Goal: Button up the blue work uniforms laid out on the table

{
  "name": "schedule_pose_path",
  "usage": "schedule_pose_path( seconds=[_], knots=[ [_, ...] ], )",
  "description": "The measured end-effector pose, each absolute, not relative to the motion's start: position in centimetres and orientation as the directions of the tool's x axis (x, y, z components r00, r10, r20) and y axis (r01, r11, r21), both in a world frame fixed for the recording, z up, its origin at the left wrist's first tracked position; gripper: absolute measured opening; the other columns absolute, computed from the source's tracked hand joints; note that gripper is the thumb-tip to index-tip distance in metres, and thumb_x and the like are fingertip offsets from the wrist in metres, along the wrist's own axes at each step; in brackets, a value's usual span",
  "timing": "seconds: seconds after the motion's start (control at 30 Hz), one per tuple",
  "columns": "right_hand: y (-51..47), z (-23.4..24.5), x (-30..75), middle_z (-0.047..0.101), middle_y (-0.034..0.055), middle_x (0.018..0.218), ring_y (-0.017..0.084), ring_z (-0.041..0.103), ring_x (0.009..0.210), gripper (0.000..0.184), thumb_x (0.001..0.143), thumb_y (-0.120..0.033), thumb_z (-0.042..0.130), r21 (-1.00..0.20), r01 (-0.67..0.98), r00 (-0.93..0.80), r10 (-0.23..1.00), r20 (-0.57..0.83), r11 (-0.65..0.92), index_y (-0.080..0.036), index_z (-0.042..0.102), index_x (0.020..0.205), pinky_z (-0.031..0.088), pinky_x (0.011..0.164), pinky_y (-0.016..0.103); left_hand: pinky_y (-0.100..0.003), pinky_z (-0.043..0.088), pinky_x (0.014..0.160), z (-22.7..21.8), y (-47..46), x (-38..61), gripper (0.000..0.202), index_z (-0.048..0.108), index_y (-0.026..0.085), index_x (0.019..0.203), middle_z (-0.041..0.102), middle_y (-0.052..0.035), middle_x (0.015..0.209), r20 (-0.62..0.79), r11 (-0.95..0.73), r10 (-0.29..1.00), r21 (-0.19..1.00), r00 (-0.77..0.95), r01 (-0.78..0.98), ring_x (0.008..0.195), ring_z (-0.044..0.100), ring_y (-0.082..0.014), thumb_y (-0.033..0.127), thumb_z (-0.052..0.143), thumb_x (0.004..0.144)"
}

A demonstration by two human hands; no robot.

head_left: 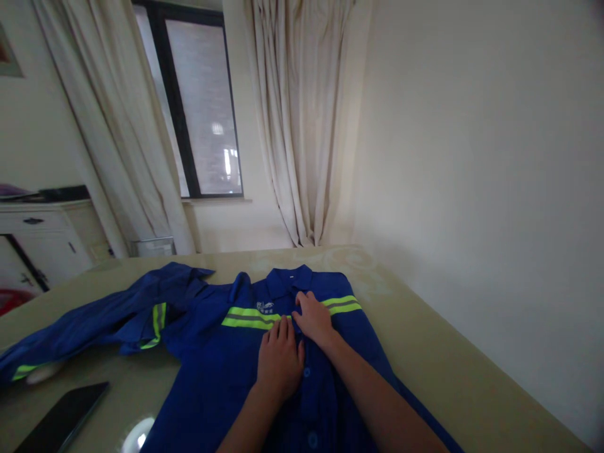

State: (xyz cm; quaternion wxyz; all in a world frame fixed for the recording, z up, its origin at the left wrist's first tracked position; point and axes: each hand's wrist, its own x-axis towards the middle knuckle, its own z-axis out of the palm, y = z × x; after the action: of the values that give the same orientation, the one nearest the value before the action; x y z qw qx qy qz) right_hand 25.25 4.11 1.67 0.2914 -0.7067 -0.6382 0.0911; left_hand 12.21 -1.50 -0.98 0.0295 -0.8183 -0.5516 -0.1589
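A blue work jacket with yellow-green and grey reflective bands lies spread front side up, its collar toward the far side. Down its middle runs a buttoned placket. My left hand rests on the chest just left of the placket, fingers stretched out over the reflective band. Beside it, my right hand is closed, with curled fingertips at the placket edge below the collar. What lies under those fingertips is hidden. White printing shows on the chest above my left hand.
The jacket lies on a glossy beige table beside a white wall. A dark flat device is at the near left. Behind are curtains, a window and a white cabinet.
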Motion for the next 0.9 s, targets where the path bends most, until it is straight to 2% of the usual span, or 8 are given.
schedule_pose_path(
  seconds=[0.13, 0.3, 0.37, 0.43, 0.53, 0.67, 0.73, 0.9],
  knots=[
    [6.1, 1.3, 24.7, 0.067, 0.0065, 0.111, 0.019, 0.070, 0.088, 0.027, 0.092, -0.012, 0.053, -0.549, 0.833, 0.237, 0.940, 0.247, -0.066, -0.026, 0.068, 0.109, 0.044, 0.076, 0.029, -0.051, 0.040, 0.107, -1.1, -1.1, 11.5, 0.050, 0.054, 0.022, 0.147, 0.052, -0.0130, 0.153, 0.305, -0.394, 0.890, 0.141, 0.339, 0.908, 0.135, 0.049, -0.0344, 0.036, 0.042, 0.100],
    [7.0, 0.9, 26.0, 0.074, 0.0119, 0.107, 0.022, 0.070, 0.101, 0.034, 0.097, -0.011, 0.039, -0.625, 0.765, 0.367, 0.901, 0.230, -0.152, -0.018, 0.071, 0.106, 0.045, 0.081, 0.028, -0.052, 0.044, 0.095, 0.5, 2.7, 12.1, 0.042, 0.063, 0.021, 0.134, 0.062, -0.0154, 0.136, 0.292, -0.288, 0.925, 0.119, 0.244, 0.950, 0.122, 0.054, -0.0356, 0.030, 0.042, 0.099],
    [7.1, 0.9, 26.2, 0.077, 0.0114, 0.101, 0.024, 0.072, 0.098, 0.032, 0.100, -0.020, 0.042, -0.645, 0.747, 0.388, 0.894, 0.225, -0.162, -0.019, 0.073, 0.101, 0.046, 0.079, 0.029, -0.049, 0.047, 0.088, 1.1, 4.9, 12.8, 0.034, 0.070, 0.018, 0.120, 0.065, -0.0167, 0.125, 0.277, -0.235, 0.941, 0.122, 0.194, 0.964, 0.116, 0.058, -0.0355, 0.028, 0.045, 0.099],
    [7.2, 0.8, 26.0, 0.078, 0.0115, 0.097, 0.026, 0.073, 0.094, 0.033, 0.101, -0.039, 0.049, -0.657, 0.734, 0.405, 0.887, 0.222, -0.171, -0.020, 0.076, 0.097, 0.047, 0.075, 0.030, -0.048, 0.048, 0.084, 1.4, 6.8, 13.4, 0.030, 0.072, 0.015, 0.111, 0.066, -0.0177, 0.113, 0.270, -0.207, 0.949, 0.140, 0.163, 0.968, 0.108, 0.061, -0.0355, 0.027, 0.047, 0.098],
    [7.4, 0.7, 25.6, 0.079, 0.0138, 0.091, 0.030, 0.074, 0.088, 0.041, 0.091, -0.059, 0.061, -0.679, 0.704, 0.450, 0.871, 0.196, -0.211, -0.022, 0.078, 0.089, 0.047, 0.069, 0.032, -0.049, 0.046, 0.087, 1.1, 8.6, 14.0, 0.031, 0.070, 0.017, 0.115, 0.066, -0.0162, 0.112, 0.291, -0.239, 0.939, 0.160, 0.185, 0.958, 0.108, 0.059, -0.0348, 0.029, 0.044, 0.101],
    [7.8, 0.4, 25.3, 0.079, 0.0102, 0.089, 0.028, 0.074, 0.084, 0.020, 0.087, -0.043, 0.067, -0.677, 0.699, 0.456, 0.873, 0.173, -0.231, -0.026, 0.079, 0.090, 0.046, 0.064, 0.030, -0.041, 0.042, 0.090, 0.5, 9.6, 13.7, 0.028, 0.068, 0.031, 0.119, 0.064, -0.0080, 0.122, 0.305, -0.352, 0.910, 0.204, 0.283, 0.914, 0.114, 0.056, -0.0285, 0.027, 0.048, 0.101],
    [7.8, 0.2, 25.3, 0.080, 0.0071, 0.090, 0.026, 0.074, 0.085, 0.016, 0.085, -0.034, 0.066, -0.672, 0.707, 0.444, 0.877, 0.182, -0.219, -0.028, 0.078, 0.095, 0.046, 0.065, 0.029, -0.038, 0.042, 0.086, 0.3, 9.9, 13.5, 0.023, 0.068, 0.031, 0.115, 0.065, -0.0069, 0.119, 0.295, -0.356, 0.913, 0.246, 0.280, 0.901, 0.110, 0.058, -0.0278, 0.029, 0.052, 0.100],
    [7.9, -0.1, 25.2, 0.079, 0.0028, 0.101, 0.023, 0.073, 0.092, 0.028, 0.084, -0.021, 0.062, -0.709, 0.699, 0.369, 0.897, 0.245, -0.094, -0.029, 0.076, 0.107, 0.049, 0.074, 0.028, -0.035, 0.042, 0.078, 0.5, 10.5, 13.2, 0.014, 0.067, 0.025, 0.102, 0.068, -0.0058, 0.107, 0.292, -0.341, 0.923, 0.322, 0.250, 0.883, 0.101, 0.062, -0.0262, 0.026, 0.053, 0.099]
  ],
)
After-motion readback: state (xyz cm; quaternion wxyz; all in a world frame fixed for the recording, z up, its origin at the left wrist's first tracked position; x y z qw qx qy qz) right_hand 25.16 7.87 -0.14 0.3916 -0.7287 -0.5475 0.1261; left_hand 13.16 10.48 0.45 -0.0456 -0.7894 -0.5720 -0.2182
